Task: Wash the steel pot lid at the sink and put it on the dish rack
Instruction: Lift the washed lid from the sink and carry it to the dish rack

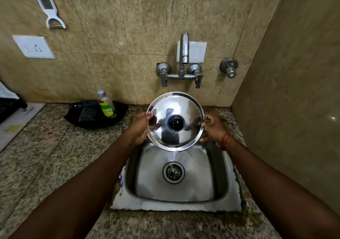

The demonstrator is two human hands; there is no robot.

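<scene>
Left hand [140, 128] and right hand [213, 128] are gripping the steel pot lid [184, 113] by its rim, tilting it over the sink [174, 202] beneath the tap [184, 49] for rinsing.

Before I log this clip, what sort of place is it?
Most likely a home kitchen wash-up corner: a small steel sink set in a granite counter, a wall-mounted tap on tiled wall, and a dish soap bottle.

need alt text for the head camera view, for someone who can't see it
Two bare hands, left hand and right hand, hold a shiny steel pot lid by its rim, tilted up above a steel sink. A wall faucet is behind it, with no water visibly running; a soap bottle stands on the granite counter to the left.
</scene>
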